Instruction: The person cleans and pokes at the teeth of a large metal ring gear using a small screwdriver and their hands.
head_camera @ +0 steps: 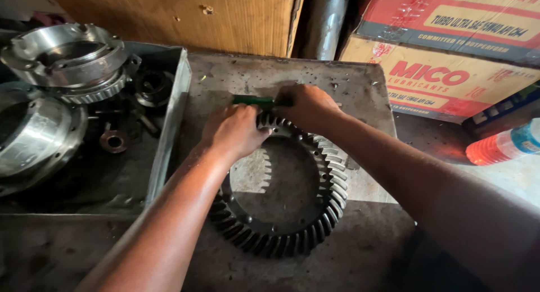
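A large dark toothed ring gear (315, 213) lies flat on a grey metal work surface (360, 89). My left hand (233, 132) rests on the gear's far-left rim, its fingers curled over the teeth. My right hand (306, 103) sits just beyond the gear's far edge and grips one end of a slim green tool (251, 100), which pokes out to the left between both hands. Whether the left hand also holds the green tool cannot be seen.
A metal tray (171, 123) at left holds shiny round housings (67, 56), a bearing ring (113, 140) and small dark parts. Cardboard boxes (450, 73) stand at the back and right. A plastic bottle of orange liquid (500, 146) lies at far right.
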